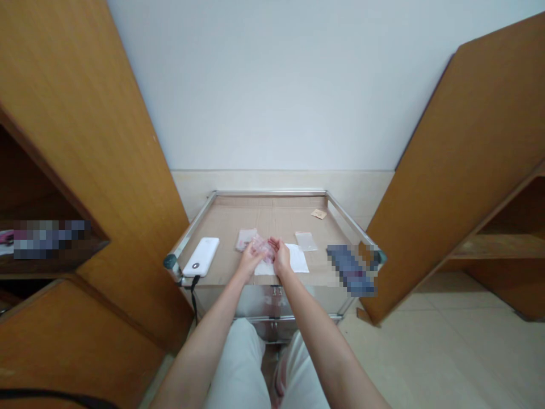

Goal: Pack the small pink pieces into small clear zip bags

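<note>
A crinkled clear plastic bag (263,247) with pinkish tints is pinched in my left hand (249,262), over the table. My right hand (281,258) is at the bag's right side, fingers stretched out and slightly apart, close against the plastic. What the bag contains is too small to tell. Beneath both hands lies a white sheet of paper (299,258). Just left of the bag is a small stack of clear packets (245,239), partly behind my left hand. Another flat clear packet (306,241) rests beyond the sheet on the right.
The table (238,210) has a brown cover and a raised metal rail (272,193). A white power bank (201,257) with a black cable stands left. A small tan card (318,214) lies at back right, a blurred dark item (351,270) at right. Wooden cabinets (447,153) flank the table.
</note>
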Action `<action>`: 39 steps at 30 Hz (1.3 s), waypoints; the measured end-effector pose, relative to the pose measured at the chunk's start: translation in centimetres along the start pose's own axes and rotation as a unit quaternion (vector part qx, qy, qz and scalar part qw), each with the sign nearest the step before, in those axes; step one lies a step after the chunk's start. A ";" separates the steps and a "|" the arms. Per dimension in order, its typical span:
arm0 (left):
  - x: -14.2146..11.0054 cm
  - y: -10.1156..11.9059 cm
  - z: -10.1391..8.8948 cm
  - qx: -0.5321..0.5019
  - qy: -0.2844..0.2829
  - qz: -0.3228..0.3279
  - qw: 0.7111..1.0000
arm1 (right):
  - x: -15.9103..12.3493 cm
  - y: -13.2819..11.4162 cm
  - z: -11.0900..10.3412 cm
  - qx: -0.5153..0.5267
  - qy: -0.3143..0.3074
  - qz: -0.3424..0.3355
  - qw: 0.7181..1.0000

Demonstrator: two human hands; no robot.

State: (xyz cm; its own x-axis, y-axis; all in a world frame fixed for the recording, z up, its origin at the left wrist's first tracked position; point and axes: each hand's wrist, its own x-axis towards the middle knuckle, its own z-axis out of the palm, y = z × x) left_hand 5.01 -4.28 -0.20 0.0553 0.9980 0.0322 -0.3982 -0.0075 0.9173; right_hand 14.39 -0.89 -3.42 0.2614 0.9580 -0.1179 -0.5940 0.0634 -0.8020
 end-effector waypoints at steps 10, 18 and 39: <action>0.4 0.0 -2.3 -0.100 -0.021 -0.037 0.994 | -0.7 -0.4 0.4 -0.045 0.010 0.026 0.999; 0.1 0.3 -2.7 -0.179 -0.005 -0.058 0.982 | -0.7 -0.5 1.0 -0.042 0.043 0.043 0.997; -0.1 0.6 -3.1 -0.218 0.020 -0.063 0.974 | -1.0 -1.0 1.0 -0.012 0.047 0.052 0.998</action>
State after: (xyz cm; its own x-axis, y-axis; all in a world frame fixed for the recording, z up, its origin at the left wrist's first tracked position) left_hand 1.88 -4.20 -0.87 0.0957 0.9910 -0.0931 -0.7423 0.1334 0.6567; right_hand 13.99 -1.66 -1.95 0.2704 0.9287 -0.2539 -0.6040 -0.0418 -0.7959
